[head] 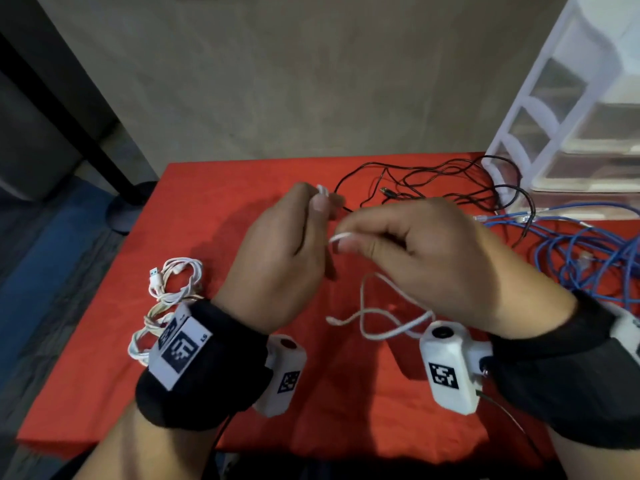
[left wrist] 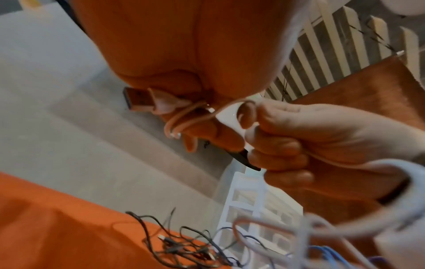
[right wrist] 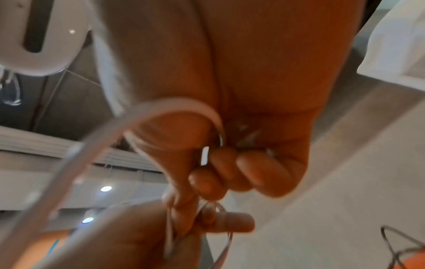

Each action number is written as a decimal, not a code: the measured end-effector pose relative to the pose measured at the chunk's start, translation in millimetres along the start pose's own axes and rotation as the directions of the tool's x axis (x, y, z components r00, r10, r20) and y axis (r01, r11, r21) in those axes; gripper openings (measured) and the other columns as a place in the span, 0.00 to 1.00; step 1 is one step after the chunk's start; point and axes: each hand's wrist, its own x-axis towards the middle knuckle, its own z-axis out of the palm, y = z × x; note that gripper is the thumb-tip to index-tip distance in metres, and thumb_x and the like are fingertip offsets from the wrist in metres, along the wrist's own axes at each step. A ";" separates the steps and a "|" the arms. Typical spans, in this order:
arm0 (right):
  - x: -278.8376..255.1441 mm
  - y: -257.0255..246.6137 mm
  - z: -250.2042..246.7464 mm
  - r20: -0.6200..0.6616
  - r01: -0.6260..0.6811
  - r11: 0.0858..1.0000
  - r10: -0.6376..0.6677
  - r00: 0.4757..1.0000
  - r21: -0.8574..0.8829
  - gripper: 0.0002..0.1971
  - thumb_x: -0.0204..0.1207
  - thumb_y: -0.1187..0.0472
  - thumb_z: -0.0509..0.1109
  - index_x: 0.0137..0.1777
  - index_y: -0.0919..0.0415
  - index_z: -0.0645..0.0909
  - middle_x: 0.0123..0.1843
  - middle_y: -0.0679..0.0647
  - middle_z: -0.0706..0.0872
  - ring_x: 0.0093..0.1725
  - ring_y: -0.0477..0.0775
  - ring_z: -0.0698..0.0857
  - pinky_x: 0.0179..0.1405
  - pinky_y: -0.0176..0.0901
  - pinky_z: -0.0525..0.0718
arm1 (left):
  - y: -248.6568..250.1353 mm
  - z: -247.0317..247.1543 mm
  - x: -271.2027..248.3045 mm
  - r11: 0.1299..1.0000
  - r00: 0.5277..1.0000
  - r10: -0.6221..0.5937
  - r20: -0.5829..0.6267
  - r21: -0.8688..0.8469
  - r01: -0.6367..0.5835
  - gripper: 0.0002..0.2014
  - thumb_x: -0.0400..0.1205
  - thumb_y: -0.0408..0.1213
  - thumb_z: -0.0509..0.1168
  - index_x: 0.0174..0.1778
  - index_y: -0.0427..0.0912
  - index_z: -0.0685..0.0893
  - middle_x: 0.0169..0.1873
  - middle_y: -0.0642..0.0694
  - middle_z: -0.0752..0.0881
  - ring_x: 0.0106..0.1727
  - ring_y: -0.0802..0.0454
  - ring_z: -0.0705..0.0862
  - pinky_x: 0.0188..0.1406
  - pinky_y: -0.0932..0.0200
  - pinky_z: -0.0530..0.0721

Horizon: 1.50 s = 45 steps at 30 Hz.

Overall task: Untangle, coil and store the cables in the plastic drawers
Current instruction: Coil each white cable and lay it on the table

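The drawers [head: 568,109] sit at the far right corner of the tabletop [head: 214,202], a white frame with see-through fronts stacked one over another. Can't really make out what's inside any of them, too blurry, though they all look pushed in.

Both hands are up in the air over the middle of the red tabletop, well left of the drawers. Left hand [head: 277,251] has its fingers curled around one end of a white cable [head: 381,317]; from the left wrist view there are a few turns wound round the fingers and a USB plug [left wrist: 138,99] sticking out. Right hand [head: 426,251] pinches the same cable between thumb and fingertips, just beside the left hand, and the loose rest hangs down in a loop onto the cloth.

A tangle of black cable [head: 446,185] lies right in front of the drawers, with a strand running up against the frame. Blue cable [head: 581,251] is piled just on the near side of the drawers. Way over on the far side from the drawers, left edge of the cloth, there's a bundle of white cables [head: 173,282] already coiled up.

Behind the tabletop is a plain grey-beige wall [head: 311,81], with dark floor [head: 52,237] off to the left.
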 end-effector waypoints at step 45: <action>-1.2 11.6 -3.9 0.030 -0.053 0.998 0.052 0.998 0.024 0.05 0.80 0.54 0.75 0.43 0.46 0.91 0.30 0.46 0.88 0.29 0.43 0.83 0.31 0.37 0.78 | 6.2 -6.3 -6.3 0.994 0.950 -0.066 0.304 -0.067 0.090 0.20 0.93 0.44 0.54 0.34 0.46 0.73 0.21 0.57 0.76 0.22 0.61 0.72 0.27 0.56 0.72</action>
